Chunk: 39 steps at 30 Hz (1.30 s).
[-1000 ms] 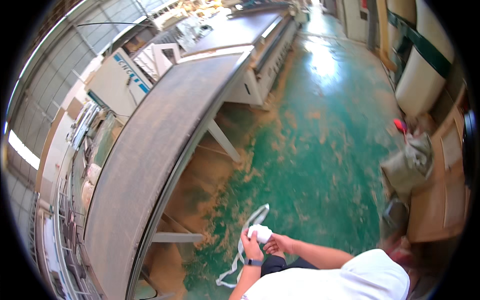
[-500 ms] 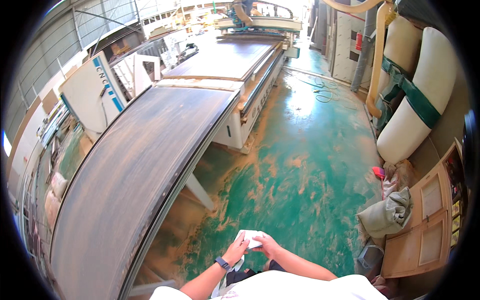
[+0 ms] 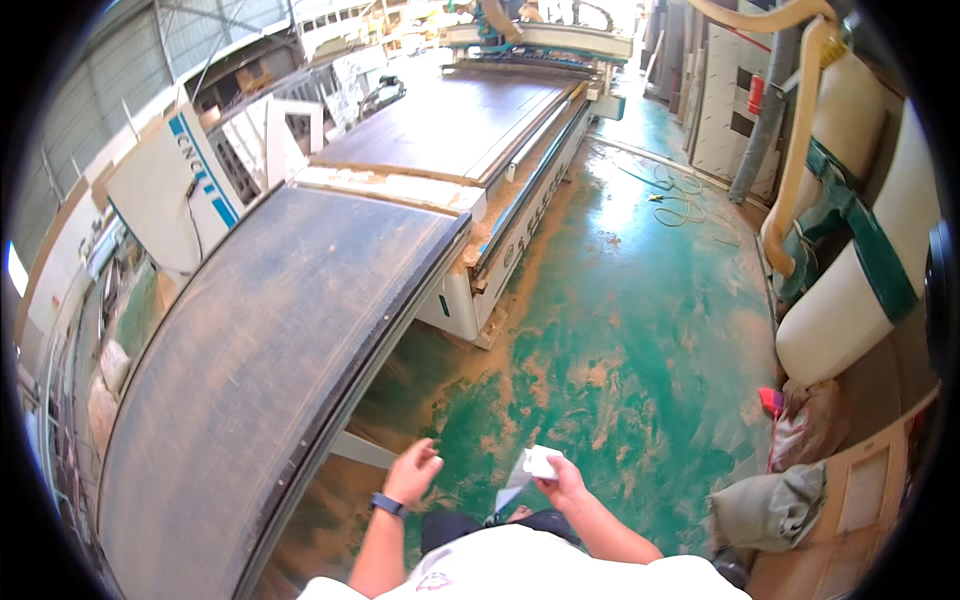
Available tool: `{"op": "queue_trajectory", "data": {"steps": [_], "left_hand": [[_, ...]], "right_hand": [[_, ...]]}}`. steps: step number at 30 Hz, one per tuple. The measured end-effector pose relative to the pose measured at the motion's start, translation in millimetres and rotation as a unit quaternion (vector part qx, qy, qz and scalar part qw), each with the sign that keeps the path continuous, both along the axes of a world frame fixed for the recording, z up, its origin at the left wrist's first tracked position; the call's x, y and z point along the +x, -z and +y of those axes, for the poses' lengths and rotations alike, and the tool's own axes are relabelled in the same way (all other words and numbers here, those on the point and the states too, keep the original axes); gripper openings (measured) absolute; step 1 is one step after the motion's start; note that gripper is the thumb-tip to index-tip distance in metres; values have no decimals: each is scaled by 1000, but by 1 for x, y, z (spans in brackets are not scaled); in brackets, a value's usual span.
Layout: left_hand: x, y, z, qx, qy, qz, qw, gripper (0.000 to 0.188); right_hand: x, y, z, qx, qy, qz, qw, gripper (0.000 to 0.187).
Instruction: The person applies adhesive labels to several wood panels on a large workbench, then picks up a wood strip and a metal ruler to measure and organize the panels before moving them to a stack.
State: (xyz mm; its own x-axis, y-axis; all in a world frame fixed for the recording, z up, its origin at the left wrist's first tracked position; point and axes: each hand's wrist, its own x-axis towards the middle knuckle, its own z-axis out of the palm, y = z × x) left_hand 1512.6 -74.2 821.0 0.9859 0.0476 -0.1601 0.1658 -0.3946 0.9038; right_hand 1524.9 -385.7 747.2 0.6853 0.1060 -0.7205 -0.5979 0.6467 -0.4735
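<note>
My right hand [image 3: 565,483] is closed on a small white stack of paper [image 3: 543,462], held over the floor in front of my body. A pale strip [image 3: 513,483] hangs from its left side, toward my lap. My left hand [image 3: 410,472] is apart from the stack, near the edge of the long dark table. Its fingers are curled in a pinch. Whatever they may hold is too small to make out. A dark watch [image 3: 388,504] sits on the left wrist.
The dusty dark table [image 3: 270,340] runs along my left to a large cutting machine [image 3: 530,40]. Sawdust lies on the green floor [image 3: 620,350]. At right stand white dust-collector bags [image 3: 850,300], a grey-green sack [image 3: 768,508] and a wooden cabinet door [image 3: 860,505].
My left hand has let go of the white stack and moved left toward the table. My right hand has kept the stack and shifted right. The view has turned slightly.
</note>
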Motion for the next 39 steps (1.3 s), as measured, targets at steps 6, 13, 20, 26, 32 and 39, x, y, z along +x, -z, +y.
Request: {"op": "queue_trajectory", "data": {"steps": [6,13,20,26,32,39], "left_hand": [[109,34,58,98,-167,-71,978,41],[283,62,93,239,-199,-18,950,48],[562,86,76,306,-122,9,944,63],[755,82,-19,365,-67,73,926,59],[840,84,-80,376,-119,-47,918,44],[816,52,-297,-265,6,101,959,35]], "right_hand": [[155,-41,7,0,-77,-84,994,32],[306,-56,-7,8,20,-66,998,33],[424,-76,-59,-25,147,-84,985,32],[496,-66,-104,-8,259,-50,965,31],[587,-45,-177,29,219,-73,973,32],[730,-67,-228,12,103,-78,992,30]]}}
